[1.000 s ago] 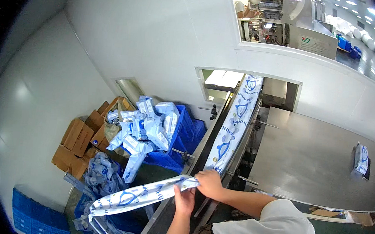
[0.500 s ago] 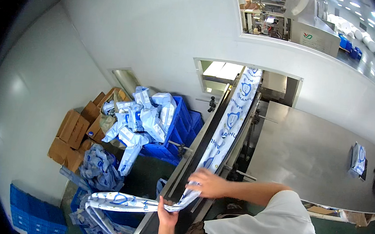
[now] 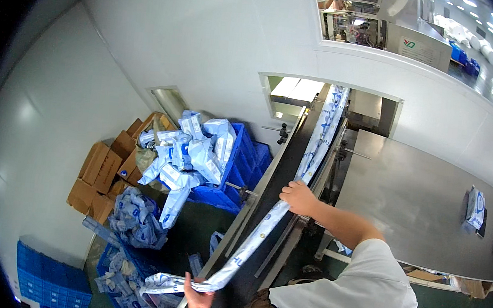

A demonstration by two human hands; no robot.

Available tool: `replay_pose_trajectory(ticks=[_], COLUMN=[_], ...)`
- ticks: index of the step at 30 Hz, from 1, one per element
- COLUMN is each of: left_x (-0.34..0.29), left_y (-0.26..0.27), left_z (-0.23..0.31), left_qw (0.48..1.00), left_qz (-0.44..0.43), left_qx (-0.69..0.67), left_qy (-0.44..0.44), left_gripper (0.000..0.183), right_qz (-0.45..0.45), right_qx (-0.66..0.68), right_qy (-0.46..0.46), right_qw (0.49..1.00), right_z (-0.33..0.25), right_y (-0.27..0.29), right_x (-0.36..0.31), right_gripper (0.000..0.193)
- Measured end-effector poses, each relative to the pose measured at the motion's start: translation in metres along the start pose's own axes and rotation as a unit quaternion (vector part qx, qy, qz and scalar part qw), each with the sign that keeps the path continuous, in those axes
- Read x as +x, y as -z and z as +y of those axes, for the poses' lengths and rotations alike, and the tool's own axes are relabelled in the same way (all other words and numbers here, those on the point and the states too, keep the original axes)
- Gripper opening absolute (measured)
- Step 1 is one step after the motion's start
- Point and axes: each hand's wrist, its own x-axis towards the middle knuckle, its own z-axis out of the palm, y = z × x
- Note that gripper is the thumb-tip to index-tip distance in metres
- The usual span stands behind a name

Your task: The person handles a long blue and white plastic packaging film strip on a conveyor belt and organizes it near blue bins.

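A long strip of white plastic film (image 3: 255, 238) printed in blue comes through the wall opening and runs down a dark conveyor belt (image 3: 282, 184) toward me. It is gathered into a narrow, bunched band. My right hand (image 3: 300, 198) is closed over the film about midway along the belt. Nearer to me, my left hand (image 3: 198, 295) grips the same film with the thumb raised, at the belt's left edge. From there the film's loose end hangs left over a blue crate (image 3: 107, 259) heaped with crumpled film and packs.
Left of the conveyor stands a blue crate (image 3: 235, 165) piled with blue-white packs. Cardboard boxes (image 3: 100, 169) lean behind a heap of crumpled film (image 3: 135, 217). Stacked blue crates (image 3: 53, 278) stand lower left. A steel table (image 3: 402, 199) on the right carries a pack (image 3: 475, 209).
My right hand has moved farther up the belt along the film, and my left hand lower and leftward. The film between them is longer and straighter, and its flat upper stretch is now bunched.
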Motion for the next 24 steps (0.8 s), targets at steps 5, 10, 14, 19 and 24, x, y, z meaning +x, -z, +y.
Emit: replay_pose_trajectory(ticks=[5,10,14,19,24], left_x=[0.044,0.046,0.051,0.028,0.024], left_y=[0.008,-0.061,-0.095,-0.146,-0.095], left_z=[0.056,0.041,-0.028,-0.077,-0.067], left_qw=[0.99,0.969,0.962,0.988,0.991], left_qz=[-0.109,-0.044,-0.169,-0.047,-0.071], left_qx=[0.002,-0.09,-0.068,-0.031,0.005], left_qy=[-0.092,-0.225,-0.204,-0.141,-0.113], left_gripper=[0.082,0.09,0.066,0.029,0.03], right_qz=[0.093,0.085,0.081,0.066,0.053], right_qx=[0.052,0.061,0.089,0.083,0.118], right_qy=[-0.121,-0.191,-0.191,-0.138,-0.007], right_qw=[0.987,0.976,0.974,0.985,0.992], right_z=[-0.037,-0.064,-0.092,-0.117,-0.137], right_y=[-0.014,-0.006,0.006,0.019,0.008], right_x=[0.008,0.007,0.008,0.002,-0.009], right_gripper=[0.016,0.016,0.016,0.014,0.024])
